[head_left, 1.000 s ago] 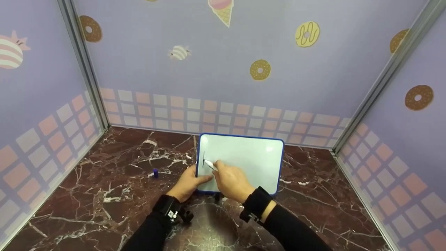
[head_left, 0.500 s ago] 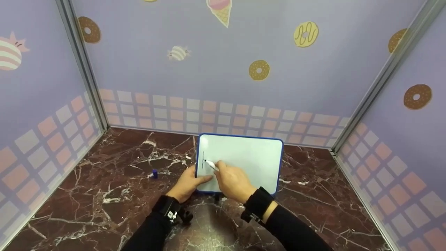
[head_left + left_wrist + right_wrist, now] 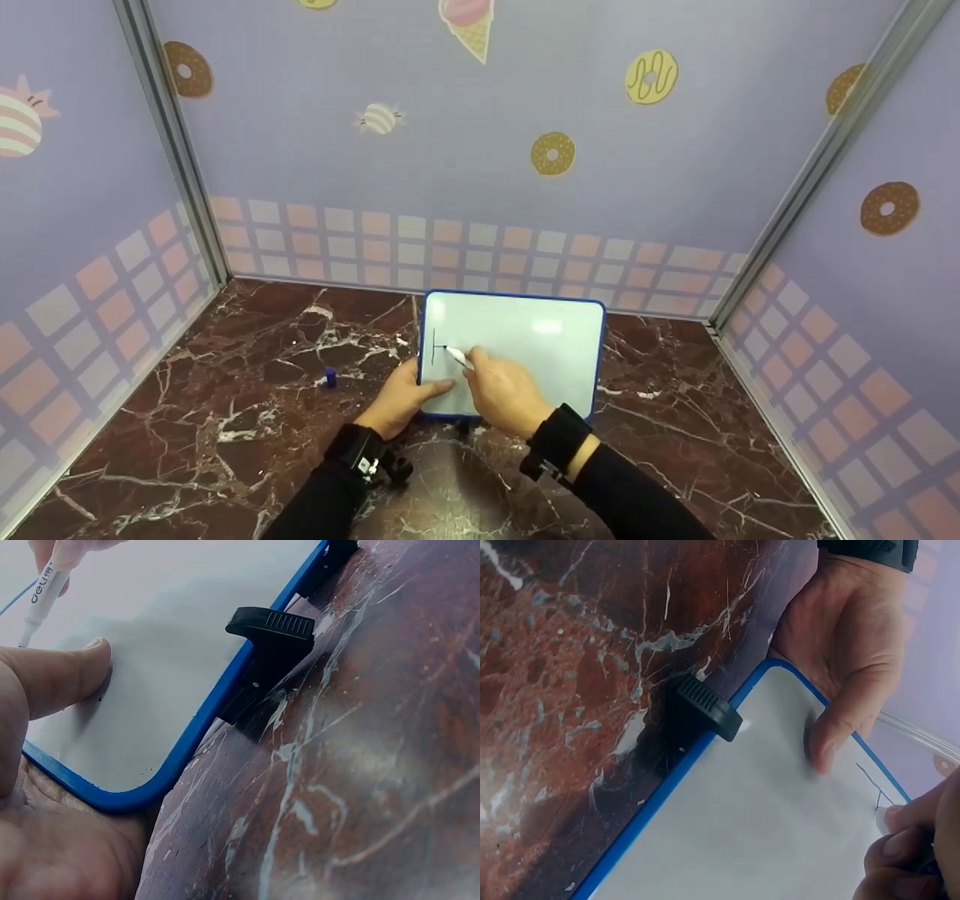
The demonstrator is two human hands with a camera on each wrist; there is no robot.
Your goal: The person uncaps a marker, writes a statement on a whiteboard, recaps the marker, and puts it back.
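Observation:
A small whiteboard with a blue frame leans back on the table. My left hand grips its lower left corner, thumb on the white face and the other fingers behind the edge. In my right hand a white marker is pinched, its tip on the board near the left side. Dark lines show there: a tall upright stroke with a short sideways stroke from its middle. The left wrist view shows lettering on the marker. A black clip-like foot juts over the board's bottom edge.
A blue marker cap stands on the dark marbled table, left of the board. Patterned panels wall in the back and both sides, joined by metal corner posts.
The marker tip has moved slightly right across the board, and the short sideways stroke has grown longer. The left hand keeps its grip on the board's corner.

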